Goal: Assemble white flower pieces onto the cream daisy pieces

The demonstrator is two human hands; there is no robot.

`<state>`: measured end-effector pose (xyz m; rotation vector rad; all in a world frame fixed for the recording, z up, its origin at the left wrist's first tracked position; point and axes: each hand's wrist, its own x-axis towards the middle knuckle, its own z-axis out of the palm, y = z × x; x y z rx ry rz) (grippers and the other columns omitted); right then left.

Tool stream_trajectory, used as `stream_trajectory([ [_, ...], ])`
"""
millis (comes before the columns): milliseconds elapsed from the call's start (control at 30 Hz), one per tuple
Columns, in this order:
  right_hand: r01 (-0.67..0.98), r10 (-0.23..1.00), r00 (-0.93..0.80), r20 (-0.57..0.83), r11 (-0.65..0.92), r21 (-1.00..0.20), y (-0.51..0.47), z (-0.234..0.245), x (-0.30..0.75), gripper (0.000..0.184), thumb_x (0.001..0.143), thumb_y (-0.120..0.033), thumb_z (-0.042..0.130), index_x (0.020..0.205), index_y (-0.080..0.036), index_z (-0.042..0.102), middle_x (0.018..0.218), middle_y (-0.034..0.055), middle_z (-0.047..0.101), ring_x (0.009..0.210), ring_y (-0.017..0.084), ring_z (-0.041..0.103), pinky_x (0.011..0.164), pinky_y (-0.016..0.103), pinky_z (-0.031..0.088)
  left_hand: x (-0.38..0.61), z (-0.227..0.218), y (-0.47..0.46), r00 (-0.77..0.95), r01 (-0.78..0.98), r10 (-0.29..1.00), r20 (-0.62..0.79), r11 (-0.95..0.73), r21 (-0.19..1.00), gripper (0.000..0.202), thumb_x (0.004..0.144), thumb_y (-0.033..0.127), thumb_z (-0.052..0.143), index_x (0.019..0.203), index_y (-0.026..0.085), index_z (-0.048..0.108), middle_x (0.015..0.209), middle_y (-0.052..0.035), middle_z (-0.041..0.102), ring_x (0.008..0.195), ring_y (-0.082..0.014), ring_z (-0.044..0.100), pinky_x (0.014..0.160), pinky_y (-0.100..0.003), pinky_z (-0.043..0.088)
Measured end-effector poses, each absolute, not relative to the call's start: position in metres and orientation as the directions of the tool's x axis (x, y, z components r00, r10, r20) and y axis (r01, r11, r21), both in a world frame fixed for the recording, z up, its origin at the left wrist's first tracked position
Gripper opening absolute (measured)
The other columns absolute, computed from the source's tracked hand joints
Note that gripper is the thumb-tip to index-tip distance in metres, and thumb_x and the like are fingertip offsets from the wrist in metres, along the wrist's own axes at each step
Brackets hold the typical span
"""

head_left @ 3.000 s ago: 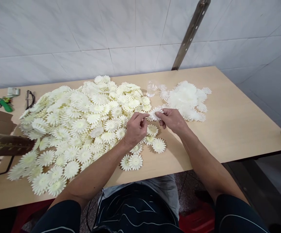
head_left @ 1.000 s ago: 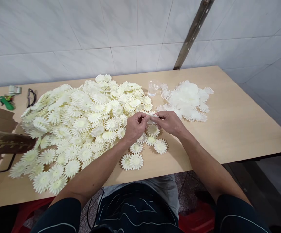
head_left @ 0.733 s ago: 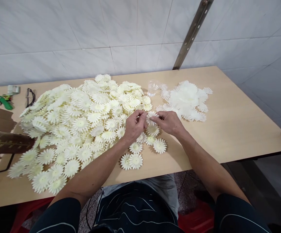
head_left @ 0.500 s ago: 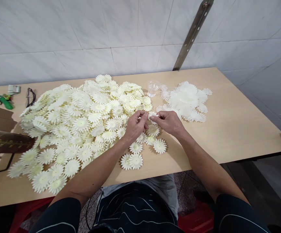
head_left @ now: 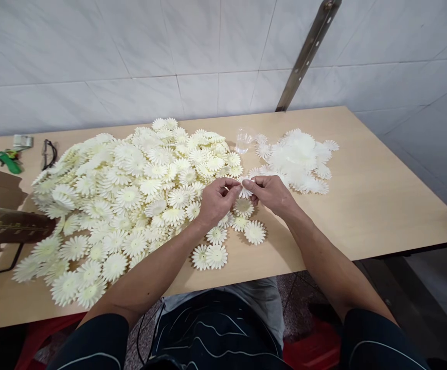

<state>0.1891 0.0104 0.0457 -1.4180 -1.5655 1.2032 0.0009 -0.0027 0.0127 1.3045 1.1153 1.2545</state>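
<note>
Over the table's middle, my left hand (head_left: 216, 201) and my right hand (head_left: 272, 194) meet almost fingertip to fingertip. A small white artificial flower (head_left: 245, 193) shows between them, with my right thumb and fingers pinched on its edge. My left thumb and forefinger are pressed together right beside it; whatever they pinch is too small to make out. Below the hands lie several loose cream flower heads (head_left: 254, 233). A large heap of cream artificial flowers (head_left: 128, 195) spreads to the left of my left hand. Beyond my right hand is a smaller pile of white flower pieces (head_left: 294, 156).
A clear plastic cup (head_left: 242, 141) stands between the two piles. At the far left are a green-handled tool (head_left: 10, 162), dark-framed glasses (head_left: 49, 154) and a brown cylindrical object (head_left: 13, 224). A tiled wall (head_left: 196, 41) and a metal upright (head_left: 304, 61) bound the wooden table (head_left: 373, 205) behind.
My fingertips have come closer together and shifted slightly to the right. More of the white flower now shows between them. The piles look the same.
</note>
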Motion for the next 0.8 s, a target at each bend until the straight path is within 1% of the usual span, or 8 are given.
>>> stream_trajectory([
  [133,0.271,0.975,-0.193,-0.11,-0.055,-0.961,0.009,0.051,0.189,0.074,0.067,-0.091,0.088,0.06,-0.021,0.066,0.056,0.0031,0.066,0.052,0.017,0.065,0.053,0.029,0.055,0.0,0.01,-0.002,0.014,0.085,0.981,0.193,-0.194,0.977,0.024,0.09,0.045,0.081,0.091,0.021,0.083,0.07,-0.002,0.07,0.061,-0.014,0.061,0.055,-0.026,0.045],
  [233,0.2,0.948,-0.291,-0.124,-0.067,-0.978,0.008,0.055,0.19,0.071,0.065,-0.089,0.091,0.067,-0.02,0.073,0.065,0.0052,0.074,0.061,0.02,0.072,0.063,0.033,0.065,0.0,0.009,0.0,-0.029,0.1,0.982,0.188,-0.184,0.978,0.021,0.091,0.041,0.079,0.092,0.021,0.083,0.074,-0.0028,0.073,0.065,-0.0145,0.062,0.056,-0.025,0.045],
  [300,0.183,0.937,-0.325,-0.13,-0.072,-0.98,0.008,0.055,0.19,0.068,0.066,-0.085,0.094,0.072,-0.02,0.076,0.071,0.0063,0.078,0.065,0.02,0.075,0.068,0.035,0.068,0.0,0.008,0.001,-0.052,0.098,0.985,0.167,-0.162,0.982,0.019,0.092,0.04,0.078,0.093,0.021,0.083,0.077,-0.0026,0.075,0.065,-0.014,0.061,0.057,-0.025,0.045],
  [367,0.198,0.942,-0.305,-0.139,-0.08,-0.977,0.008,0.053,0.19,0.067,0.068,-0.083,0.094,0.074,-0.019,0.077,0.07,0.0065,0.079,0.064,0.02,0.075,0.068,0.034,0.068,0.0,0.007,0.001,-0.06,0.1,0.985,0.159,-0.153,0.983,0.018,0.092,0.039,0.078,0.093,0.021,0.082,0.08,-0.0026,0.076,0.064,-0.0132,0.06,0.057,-0.025,0.046],
  [467,0.264,0.963,-0.232,-0.138,-0.074,-0.962,0.01,0.048,0.189,0.067,0.072,-0.084,0.091,0.072,-0.02,0.073,0.065,0.0061,0.076,0.058,0.019,0.073,0.061,0.032,0.064,0.001,0.007,0.0,-0.063,0.111,0.983,0.173,-0.165,0.98,0.016,0.092,0.037,0.078,0.092,0.021,0.081,0.082,-0.0028,0.076,0.064,-0.0129,0.06,0.058,-0.025,0.046],
  [600,0.392,0.985,-0.152,-0.083,-0.018,-0.92,0.011,0.045,0.19,0.065,0.081,-0.083,0.084,0.068,-0.022,0.066,0.062,0.0061,0.075,0.056,0.021,0.074,0.057,0.03,0.059,0.001,0.007,-0.001,-0.08,0.117,0.975,0.206,-0.197,0.974,0.019,0.096,0.039,0.075,0.094,0.02,0.079,0.081,-0.0019,0.075,0.063,-0.0127,0.058,0.06,-0.026,0.047],
  [700,0.479,0.99,-0.137,-0.025,0.045,-0.877,0.011,0.045,0.19,0.063,0.089,-0.081,0.078,0.066,-0.023,0.065,0.061,0.0062,0.075,0.06,0.023,0.076,0.058,0.031,0.058,0.001,0.006,-0.002,-0.08,0.121,0.962,0.262,-0.251,0.96,0.021,0.097,0.04,0.074,0.095,0.02,0.079,0.084,-0.0025,0.077,0.066,-0.0132,0.06,0.062,-0.027,0.048],
  [800,0.503,0.991,-0.134,0.019,0.084,-0.86,0.01,0.045,0.188,0.067,0.088,-0.084,0.076,0.063,-0.024,0.062,0.06,0.0066,0.075,0.061,0.024,0.077,0.058,0.032,0.057,0.002,0.004,-0.003,-0.076,0.153,0.935,0.346,-0.332,0.931,0.02,0.098,0.039,0.074,0.095,0.02,0.08,0.087,-0.004,0.079,0.069,-0.0136,0.063,0.064,-0.028,0.05],
])
